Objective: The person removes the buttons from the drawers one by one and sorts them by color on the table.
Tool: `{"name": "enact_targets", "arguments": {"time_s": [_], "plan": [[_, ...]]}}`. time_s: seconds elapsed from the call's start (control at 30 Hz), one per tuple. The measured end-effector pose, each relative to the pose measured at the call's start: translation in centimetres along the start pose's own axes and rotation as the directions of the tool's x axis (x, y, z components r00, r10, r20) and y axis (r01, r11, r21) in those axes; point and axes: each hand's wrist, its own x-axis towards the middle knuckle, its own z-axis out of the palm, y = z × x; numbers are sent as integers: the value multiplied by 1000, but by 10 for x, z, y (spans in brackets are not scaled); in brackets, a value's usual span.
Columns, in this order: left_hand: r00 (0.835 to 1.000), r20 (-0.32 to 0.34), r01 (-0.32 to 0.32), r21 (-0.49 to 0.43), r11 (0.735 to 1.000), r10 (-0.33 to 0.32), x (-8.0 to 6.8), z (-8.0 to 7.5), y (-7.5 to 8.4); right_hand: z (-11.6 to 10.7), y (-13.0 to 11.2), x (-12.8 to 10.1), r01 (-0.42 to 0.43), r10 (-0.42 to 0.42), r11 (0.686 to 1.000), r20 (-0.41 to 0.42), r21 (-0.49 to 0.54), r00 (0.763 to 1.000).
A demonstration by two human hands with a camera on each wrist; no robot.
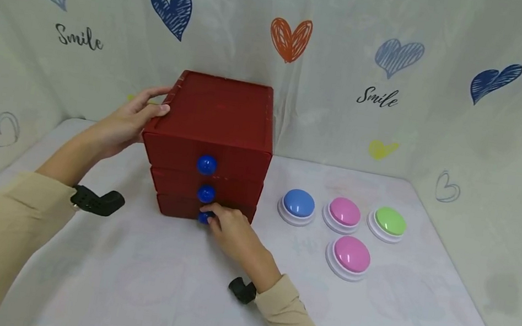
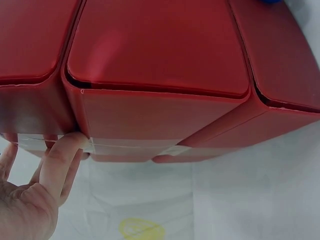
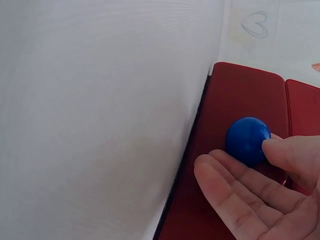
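In the head view, a dark red plastic three-drawer chest [image 1: 211, 139] is seen standing upright on the white-covered desk [image 1: 164, 283], its drawer fronts and three round blue knobs turned toward the person. The lowest blue knob [image 1: 204, 217] is pinched by the fingers [image 1: 218, 218] of the right hand [image 1: 231, 235], which is reached in from the front, so the knob lies straight ahead of the fingertips and points back along the forearm; the bottom drawer's long axis runs front to back, away from the person. The left hand [image 1: 128, 122] is laid against the chest's upper left edge with its fingers straight, nothing being clasped. Four domed push buttons, blue [image 1: 298, 206], pink, green and pink, are set well apart to the right. In the left wrist view, the straight fingers [image 2: 60, 160] are shown pressed against the red side wall [image 2: 150, 120] near its rear corner. In the right wrist view, the knob [image 3: 247, 141] is shown nipped between thumb [image 3: 292, 152] and fingertips against the red drawer front [image 3: 240, 95], which appears fully closed.
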Motion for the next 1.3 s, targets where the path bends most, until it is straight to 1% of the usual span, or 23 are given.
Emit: {"name": "enact_targets", "arguments": {"time_s": [0.13, 0.3, 0.53, 0.77, 0.97, 1.3], "plan": [[1000, -2, 0, 7, 1000, 0, 0, 0, -1, 0, -1, 0, -2, 2, 1000, 4, 1, 1000], [1000, 1, -1, -4, 1000, 1, -1, 1, 0, -2, -2, -2, -14, 14, 1000, 13, 5, 1000], [1000, 2, -11, 1, 1000, 11, -1, 1, 1, -2, -3, -3, 1, -1, 1000, 5, -3, 1000], [1000, 10, -1, -15, 1000, 1, 0, 1, 0, -2, -5, -5, -9, 10, 999, 40, -31, 999], [1000, 12, -6, -19, 1000, 6, 0, 0, -1, -2, -8, -9, -15, 17, 999, 64, -30, 998], [1000, 6, -2, -17, 1000, 2, -1, -1, 0, -1, -11, -12, 1, 2, 1000, 78, -30, 997]]}}
